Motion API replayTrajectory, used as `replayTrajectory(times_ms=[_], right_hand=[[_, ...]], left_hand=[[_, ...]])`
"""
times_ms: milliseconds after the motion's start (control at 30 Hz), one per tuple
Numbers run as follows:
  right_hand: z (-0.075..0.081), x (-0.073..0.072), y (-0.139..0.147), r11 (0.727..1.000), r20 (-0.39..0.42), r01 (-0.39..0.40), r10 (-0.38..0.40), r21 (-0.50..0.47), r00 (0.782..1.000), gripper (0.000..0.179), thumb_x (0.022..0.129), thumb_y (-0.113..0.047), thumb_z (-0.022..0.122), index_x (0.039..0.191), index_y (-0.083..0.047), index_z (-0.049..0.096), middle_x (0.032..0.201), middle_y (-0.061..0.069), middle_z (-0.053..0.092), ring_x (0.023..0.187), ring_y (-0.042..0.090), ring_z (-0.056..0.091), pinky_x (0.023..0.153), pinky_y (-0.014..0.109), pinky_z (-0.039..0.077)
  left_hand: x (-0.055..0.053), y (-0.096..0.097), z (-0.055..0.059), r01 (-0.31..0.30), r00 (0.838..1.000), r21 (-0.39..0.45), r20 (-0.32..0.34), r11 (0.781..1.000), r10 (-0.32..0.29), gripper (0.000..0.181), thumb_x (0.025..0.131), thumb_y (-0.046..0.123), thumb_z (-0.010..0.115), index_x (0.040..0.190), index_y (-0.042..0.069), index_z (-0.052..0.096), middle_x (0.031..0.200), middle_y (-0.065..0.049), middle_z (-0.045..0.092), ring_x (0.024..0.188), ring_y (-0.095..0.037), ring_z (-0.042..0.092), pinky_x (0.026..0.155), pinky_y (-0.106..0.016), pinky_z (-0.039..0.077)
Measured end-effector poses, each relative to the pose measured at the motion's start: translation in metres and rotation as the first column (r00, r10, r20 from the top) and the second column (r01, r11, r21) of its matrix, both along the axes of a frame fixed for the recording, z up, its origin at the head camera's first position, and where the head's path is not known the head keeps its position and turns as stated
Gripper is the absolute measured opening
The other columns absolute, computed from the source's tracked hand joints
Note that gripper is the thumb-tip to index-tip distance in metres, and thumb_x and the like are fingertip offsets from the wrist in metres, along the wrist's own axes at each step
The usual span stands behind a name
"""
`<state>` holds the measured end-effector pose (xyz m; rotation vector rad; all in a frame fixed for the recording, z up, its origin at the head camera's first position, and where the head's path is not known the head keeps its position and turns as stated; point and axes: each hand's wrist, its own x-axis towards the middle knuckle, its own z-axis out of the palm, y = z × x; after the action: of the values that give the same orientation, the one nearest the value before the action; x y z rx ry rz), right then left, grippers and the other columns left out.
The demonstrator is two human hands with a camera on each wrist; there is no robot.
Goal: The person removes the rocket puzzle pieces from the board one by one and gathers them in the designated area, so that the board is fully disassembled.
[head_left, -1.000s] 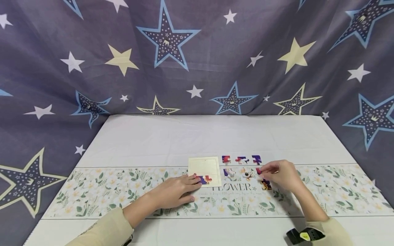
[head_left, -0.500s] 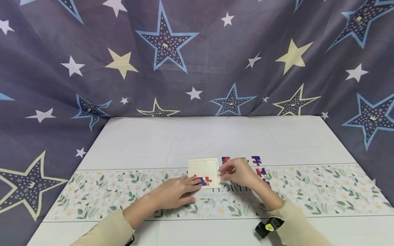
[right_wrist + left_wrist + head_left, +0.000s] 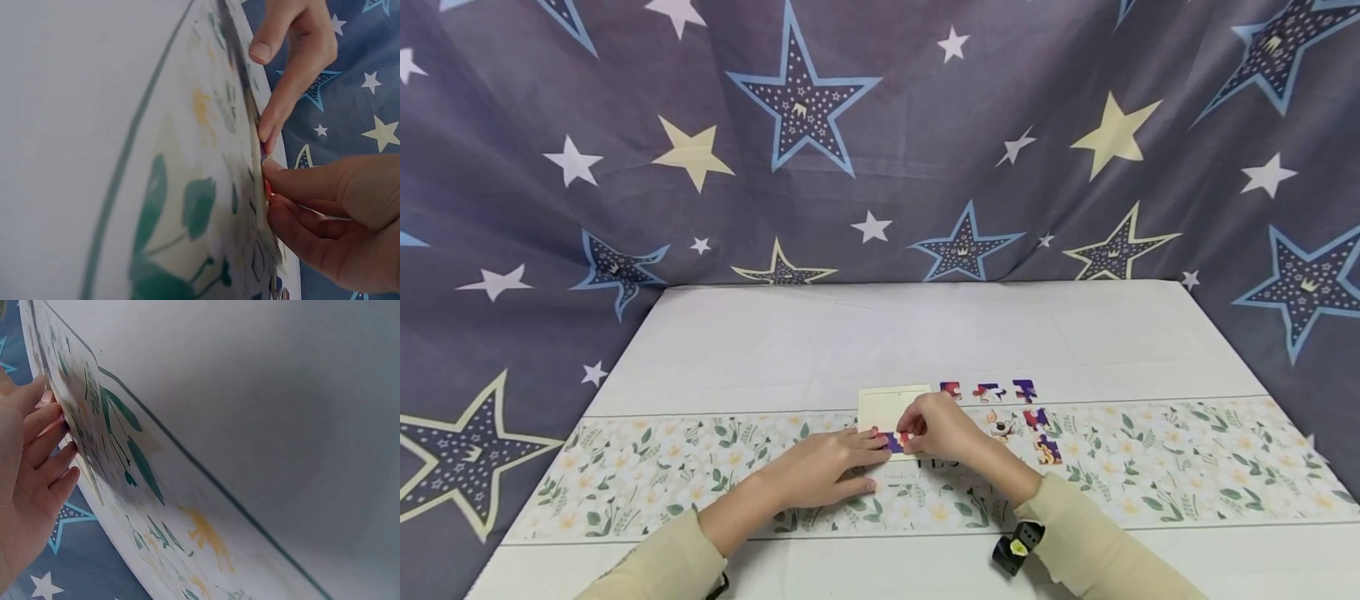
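Observation:
A shallow cream puzzle tray (image 3: 880,407) lies on the tablecloth, with a few colourful jigsaw pieces along its near side. My left hand (image 3: 827,469) rests at the tray's near left corner, fingers stretched out over the purple jigsaw piece (image 3: 892,444). Seen from the left wrist, the fingers (image 3: 53,450) lie against the tray's edge. My right hand (image 3: 946,433) is over the tray's right side, thumb and forefinger pinching a red jigsaw piece (image 3: 268,187) beside the left fingertips. The right hand covers much of that piece.
Loose jigsaw pieces lie right of the tray: a red one (image 3: 951,390), a red-and-white one (image 3: 989,392), a purple one (image 3: 1024,390) and several more nearer. The flowered tablecloth (image 3: 1210,467) spreads around them; a starry curtain (image 3: 895,150) hangs behind.
My right hand has moved left from the loose pieces at the right, onto the tray beside the left fingertips. My left hand has stayed in place.

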<state>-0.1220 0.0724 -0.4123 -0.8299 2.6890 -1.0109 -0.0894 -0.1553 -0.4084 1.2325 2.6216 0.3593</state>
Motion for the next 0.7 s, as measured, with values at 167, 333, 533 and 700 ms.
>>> replayTrajectory(times_ms=[167, 333, 533, 700], right_hand=[[-0.002, 0.0, 0.0, 1.0, -0.033, 0.006, -0.006, -0.001, 0.999, 0.01, 0.074, -0.002, 0.08, 0.083, -0.003, 0.075, 0.075, 0.007, 0.071, 0.064, 0.006, 0.06, 0.056, 0.011, 0.047], [-0.003, -0.001, 0.0, 1.0, -0.024, 0.012, -0.012, -0.006, 1.0, 0.01, 0.074, -0.002, 0.08, 0.083, -0.003, 0.075, 0.075, 0.007, 0.071, 0.063, 0.005, 0.059, 0.056, 0.011, 0.047], [-0.003, -0.001, 0.0, 1.0, -0.011, 0.025, -0.025, -0.004, 1.0, 0.01, 0.074, -0.002, 0.081, 0.082, -0.004, 0.075, 0.075, 0.006, 0.071, 0.063, 0.005, 0.058, 0.056, 0.011, 0.047], [-0.003, -0.001, 0.001, 0.999, 0.006, 0.031, -0.031, -0.013, 1.0, 0.012, 0.073, -0.003, 0.082, 0.083, -0.003, 0.075, 0.075, 0.007, 0.07, 0.064, 0.004, 0.058, 0.056, 0.012, 0.048]], left_hand=[[-0.002, -0.001, 0.0, 0.01, 0.999, -0.001, -0.034, 1.0, -0.01, 0.046, 0.097, 0.04, 0.055, 0.138, 0.021, 0.054, 0.147, -0.001, 0.049, 0.135, -0.024, 0.049, 0.109, -0.044, 0.046], [-0.002, -0.003, 0.0, 0.015, 0.999, 0.002, -0.047, 1.0, -0.015, 0.045, 0.096, 0.039, 0.056, 0.137, 0.02, 0.055, 0.146, -0.001, 0.05, 0.135, -0.024, 0.05, 0.109, -0.044, 0.046], [-0.001, -0.009, 0.0, 0.01, 0.997, 0.004, -0.077, 1.0, -0.01, 0.044, 0.096, 0.036, 0.056, 0.136, 0.017, 0.057, 0.144, -0.002, 0.053, 0.134, -0.024, 0.051, 0.11, -0.043, 0.045], [0.0, -0.013, -0.003, 0.014, 0.996, 0.008, -0.091, 1.0, -0.013, 0.044, 0.097, 0.034, 0.056, 0.136, 0.016, 0.056, 0.143, -0.002, 0.055, 0.134, -0.023, 0.051, 0.111, -0.042, 0.044]])
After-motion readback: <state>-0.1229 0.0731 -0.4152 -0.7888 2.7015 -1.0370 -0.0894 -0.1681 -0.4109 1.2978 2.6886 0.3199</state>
